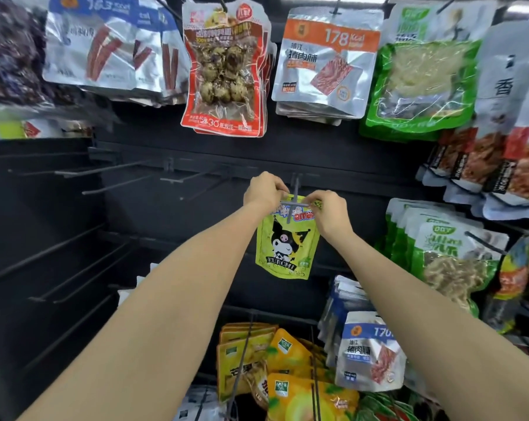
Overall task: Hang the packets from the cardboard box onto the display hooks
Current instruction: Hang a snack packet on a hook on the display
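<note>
Green packet going onto hook, both hands pinching its top edge.
Head view: left hand grips the packet's top-left corner, right hand the top-right; hook's crossbar lies across the header, just below the rail. Judgement: keep the header taut and level, line the hole up with the hook tip, slide straight back, then let go. Cardboard box not visible.

Lime-green packet; black-and-white cartoon print
</note>
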Demonstrator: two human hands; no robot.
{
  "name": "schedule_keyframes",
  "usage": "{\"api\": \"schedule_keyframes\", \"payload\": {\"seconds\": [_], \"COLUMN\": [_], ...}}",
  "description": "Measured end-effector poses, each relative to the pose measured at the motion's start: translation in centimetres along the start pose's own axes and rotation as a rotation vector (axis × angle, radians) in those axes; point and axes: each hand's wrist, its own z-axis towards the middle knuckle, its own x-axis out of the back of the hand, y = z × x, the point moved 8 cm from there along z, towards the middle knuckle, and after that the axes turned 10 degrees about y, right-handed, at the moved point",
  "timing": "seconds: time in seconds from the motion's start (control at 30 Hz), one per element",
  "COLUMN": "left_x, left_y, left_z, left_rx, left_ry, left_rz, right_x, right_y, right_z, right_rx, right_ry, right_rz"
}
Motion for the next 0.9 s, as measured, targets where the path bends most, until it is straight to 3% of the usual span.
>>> {"api": "schedule_keyframes", "payload": {"seconds": [0.4,0.6,0.8,0.9], "left_x": [-1.6,0.5,4.4,7.8], "left_y": [0.1,2.0,-1.9,-5.2], "left_z": [1.6,-1.1,-6.5,-8.8], "left_rx": [-0.037,-0.316,-0.184,-0.056], "left_ry": [-0.019,0.150,0.057,0.042], "left_rz": [0.138,0.427,0.437,0.426], "right_x": [-1.9,0.9,-1.6,-4.1], "right_y": [0.8,0.2,-1.6,-5.4], "right_z": [1.1,-1.8,-6.3,-9.0], "right_rx": [0.012,0.056,-0.094,-0.023], "right_ry": [-0.076,0.024,-0.260,-0.412], "right_rz": [-0.016,0.023,0.325,0.401]}}
